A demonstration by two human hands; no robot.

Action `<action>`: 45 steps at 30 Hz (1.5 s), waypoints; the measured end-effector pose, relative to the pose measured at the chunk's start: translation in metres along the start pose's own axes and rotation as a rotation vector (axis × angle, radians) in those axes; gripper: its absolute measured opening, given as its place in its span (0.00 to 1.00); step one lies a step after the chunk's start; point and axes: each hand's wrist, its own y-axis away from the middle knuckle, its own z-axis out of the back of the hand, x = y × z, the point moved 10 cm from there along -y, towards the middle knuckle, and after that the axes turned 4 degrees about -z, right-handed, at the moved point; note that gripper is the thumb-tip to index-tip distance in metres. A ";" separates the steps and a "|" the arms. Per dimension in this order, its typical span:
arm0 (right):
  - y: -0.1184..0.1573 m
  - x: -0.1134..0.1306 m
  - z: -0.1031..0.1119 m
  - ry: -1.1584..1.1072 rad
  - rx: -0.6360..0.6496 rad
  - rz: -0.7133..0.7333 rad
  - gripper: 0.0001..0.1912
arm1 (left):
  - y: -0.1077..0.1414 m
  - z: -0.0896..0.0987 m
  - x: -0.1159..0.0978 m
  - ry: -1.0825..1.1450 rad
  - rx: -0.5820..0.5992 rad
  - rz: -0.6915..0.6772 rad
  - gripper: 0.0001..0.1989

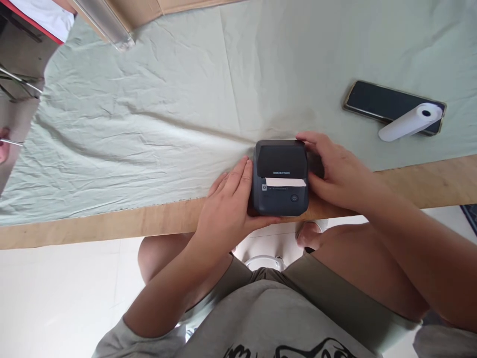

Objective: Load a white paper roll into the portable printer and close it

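Observation:
A dark label printer [281, 196] stands at the table's front edge, with a strip of white paper [285, 182] sticking out of its front slot. My left hand [229, 201] lies along the printer's left side, its thumb stretched under the near edge. On the other side, my right hand [331, 169] holds the printer between fingers at the far right corner and a thumb at the right side. Both hands grip it from the sides.
At the right, a white paper roll [404, 124] leans on a dark phone [383, 102]. A cardboard piece [139, 11] and a clear-wrapped bar [106, 22] lie at the far left edge. Part of another person's hand [4, 145] shows at the left border. Green cloth [167, 99] covers the table.

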 end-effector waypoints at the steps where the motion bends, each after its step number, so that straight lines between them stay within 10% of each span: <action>1: 0.000 0.000 -0.002 -0.003 0.009 -0.005 0.36 | -0.001 0.001 0.000 0.011 -0.011 -0.011 0.63; 13: -0.005 0.000 -0.008 -0.088 0.063 -0.043 0.43 | -0.006 0.010 0.000 0.010 -0.037 -0.088 0.57; 19: 0.001 -0.013 0.000 -0.297 -0.040 -0.281 0.28 | -0.003 0.011 0.003 0.062 -0.021 -0.108 0.53; 31: -0.014 0.035 0.047 -0.069 -0.224 0.016 0.12 | -0.003 0.009 0.001 0.078 0.040 -0.068 0.46; 39: -0.016 0.055 0.066 -0.083 -0.439 -0.181 0.06 | -0.003 0.005 0.002 0.046 0.056 -0.040 0.45; 45: -0.046 0.061 0.029 0.434 -0.003 -0.132 0.06 | -0.002 0.005 -0.003 0.030 0.059 -0.072 0.46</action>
